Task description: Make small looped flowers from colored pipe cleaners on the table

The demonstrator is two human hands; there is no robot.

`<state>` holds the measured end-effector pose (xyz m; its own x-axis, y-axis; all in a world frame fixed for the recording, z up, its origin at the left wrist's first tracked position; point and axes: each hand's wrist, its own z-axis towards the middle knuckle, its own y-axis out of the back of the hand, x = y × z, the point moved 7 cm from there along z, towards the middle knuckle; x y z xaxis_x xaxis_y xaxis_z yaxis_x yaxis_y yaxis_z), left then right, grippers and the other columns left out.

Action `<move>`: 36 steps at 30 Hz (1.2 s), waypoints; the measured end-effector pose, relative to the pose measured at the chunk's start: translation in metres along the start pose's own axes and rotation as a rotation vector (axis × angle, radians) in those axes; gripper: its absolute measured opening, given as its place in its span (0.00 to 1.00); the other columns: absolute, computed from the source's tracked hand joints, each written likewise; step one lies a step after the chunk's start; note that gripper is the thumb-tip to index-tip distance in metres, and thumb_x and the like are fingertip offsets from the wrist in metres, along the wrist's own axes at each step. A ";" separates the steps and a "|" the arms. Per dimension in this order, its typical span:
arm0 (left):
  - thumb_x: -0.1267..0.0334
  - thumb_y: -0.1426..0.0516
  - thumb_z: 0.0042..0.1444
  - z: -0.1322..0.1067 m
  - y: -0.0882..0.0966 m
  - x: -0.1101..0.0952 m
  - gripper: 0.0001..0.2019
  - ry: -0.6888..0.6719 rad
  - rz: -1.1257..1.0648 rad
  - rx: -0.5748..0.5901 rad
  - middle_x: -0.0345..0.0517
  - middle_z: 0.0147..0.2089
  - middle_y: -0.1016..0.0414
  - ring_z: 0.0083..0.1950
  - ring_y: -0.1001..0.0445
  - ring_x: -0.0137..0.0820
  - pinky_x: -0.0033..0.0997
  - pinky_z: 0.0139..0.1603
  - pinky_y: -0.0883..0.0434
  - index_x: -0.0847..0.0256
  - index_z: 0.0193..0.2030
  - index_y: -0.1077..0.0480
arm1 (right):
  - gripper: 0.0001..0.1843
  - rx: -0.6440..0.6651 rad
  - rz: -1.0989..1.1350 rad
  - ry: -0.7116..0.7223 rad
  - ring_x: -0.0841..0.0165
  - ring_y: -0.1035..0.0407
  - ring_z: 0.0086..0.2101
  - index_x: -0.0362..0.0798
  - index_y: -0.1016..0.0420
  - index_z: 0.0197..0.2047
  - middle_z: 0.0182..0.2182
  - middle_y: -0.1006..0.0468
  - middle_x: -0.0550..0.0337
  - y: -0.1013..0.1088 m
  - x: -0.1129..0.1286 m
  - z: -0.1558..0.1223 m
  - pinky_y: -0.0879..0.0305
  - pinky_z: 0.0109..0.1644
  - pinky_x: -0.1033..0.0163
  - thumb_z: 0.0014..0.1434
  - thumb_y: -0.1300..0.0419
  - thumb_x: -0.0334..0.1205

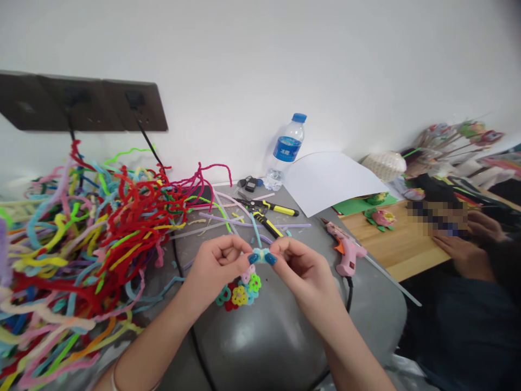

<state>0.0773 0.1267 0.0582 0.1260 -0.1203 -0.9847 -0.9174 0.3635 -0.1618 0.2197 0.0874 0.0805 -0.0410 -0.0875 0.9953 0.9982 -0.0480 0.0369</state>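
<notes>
My left hand (pixel 215 266) and my right hand (pixel 297 263) meet over the grey table (pixel 264 336), both pinching a small light blue pipe cleaner piece (pixel 261 255) between thumb and fingertips. One long end of it rises away from the hands. Just below the hands lies a cluster of small pipe cleaner loops (pixel 240 290) in yellow, green, pink, red and teal.
A big tangle of coloured pipe cleaners (pixel 81 239) covers the left side. Yellow-handled pliers (pixel 266 214), a pink glue gun (pixel 345 252), a water bottle (pixel 285 152) and white paper (pixel 329 179) lie behind. Another person's hands (pixel 459 250) rest on a wooden board (pixel 399 239) at right.
</notes>
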 end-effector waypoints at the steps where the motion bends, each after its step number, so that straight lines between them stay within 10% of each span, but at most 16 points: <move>1: 0.56 0.35 0.47 0.000 0.000 0.000 0.13 0.001 -0.004 0.003 0.27 0.18 0.51 0.20 0.52 0.20 0.21 0.21 0.50 0.64 0.28 0.30 | 0.10 0.000 0.000 -0.002 0.72 0.45 0.23 0.48 0.27 0.31 0.22 0.36 0.66 0.000 0.000 0.000 0.47 0.25 0.68 0.60 0.35 0.44; 36: 0.50 0.32 0.44 -0.001 -0.002 -0.003 0.19 0.026 -0.042 -0.001 0.26 0.17 0.52 0.20 0.53 0.19 0.20 0.21 0.49 0.64 0.28 0.29 | 0.12 -0.012 -0.011 -0.006 0.72 0.45 0.23 0.47 0.27 0.31 0.22 0.37 0.66 -0.001 0.002 0.001 0.47 0.25 0.68 0.59 0.35 0.46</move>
<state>0.0783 0.1251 0.0613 0.1548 -0.1592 -0.9750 -0.9119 0.3566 -0.2030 0.2187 0.0878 0.0829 -0.0519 -0.0814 0.9953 0.9970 -0.0612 0.0470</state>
